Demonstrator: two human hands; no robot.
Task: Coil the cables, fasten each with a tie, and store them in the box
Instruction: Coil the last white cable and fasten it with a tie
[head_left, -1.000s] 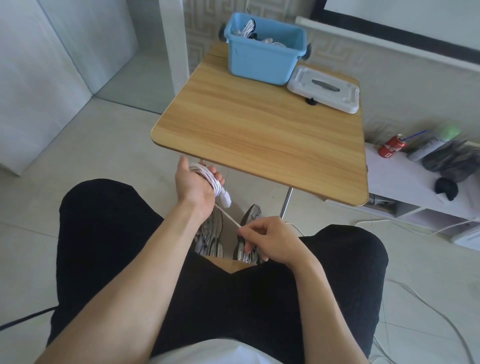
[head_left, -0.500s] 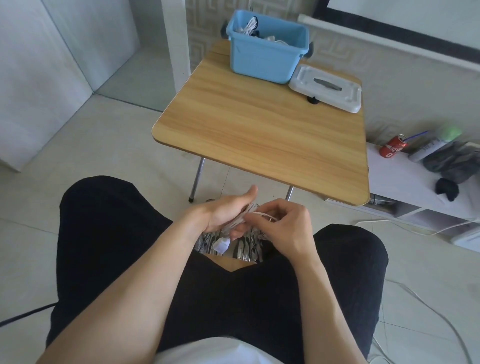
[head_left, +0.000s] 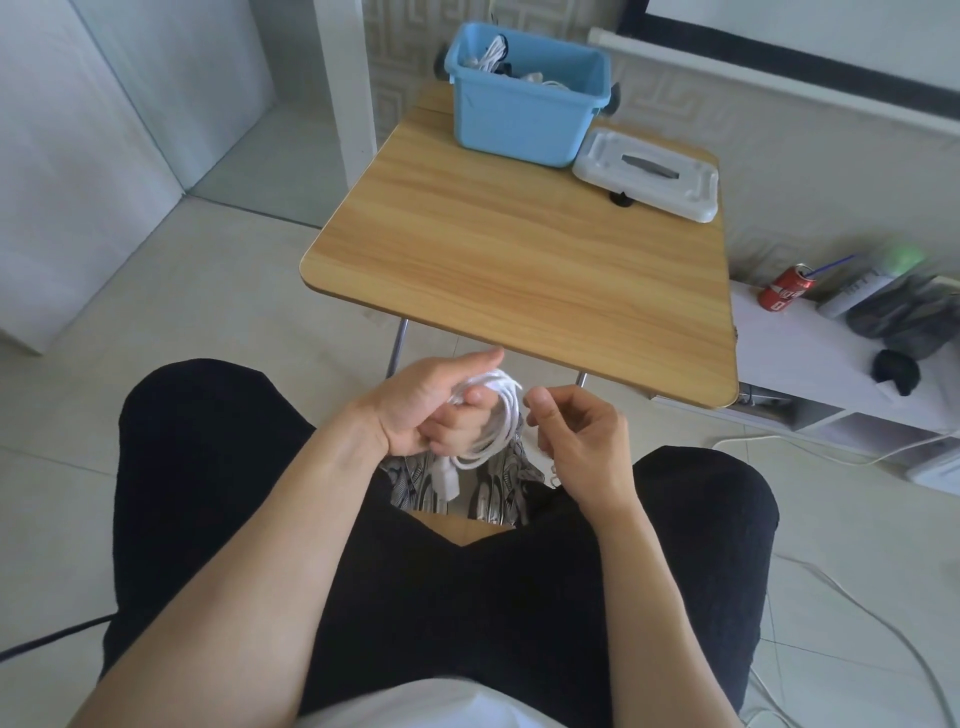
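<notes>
My left hand (head_left: 426, 408) grips a coiled white cable (head_left: 501, 421) in front of my lap, below the near edge of the wooden table (head_left: 519, 270). The cable's white plug (head_left: 448, 480) hangs down from the coil. Just right of the coil, my right hand (head_left: 579, 441) has its fingers curled and its thumb pressed to the forefinger. A thin wire tie (head_left: 555, 475) dangles under that hand. The blue box (head_left: 524, 124) stands at the table's far edge with white cables (head_left: 491, 54) inside. Its white lid (head_left: 649, 174) lies to its right.
A low white shelf (head_left: 810, 374) on the right carries a red can (head_left: 787, 293) and dark items. Loose white cables (head_left: 841, 592) run across the tiled floor at right. Patterned shoes (head_left: 493, 493) show between my knees.
The left hand came back from under the table edge towards my lap with the coil. The cable's tail is now wound in. The right hand has drawn slightly away from the coil.
</notes>
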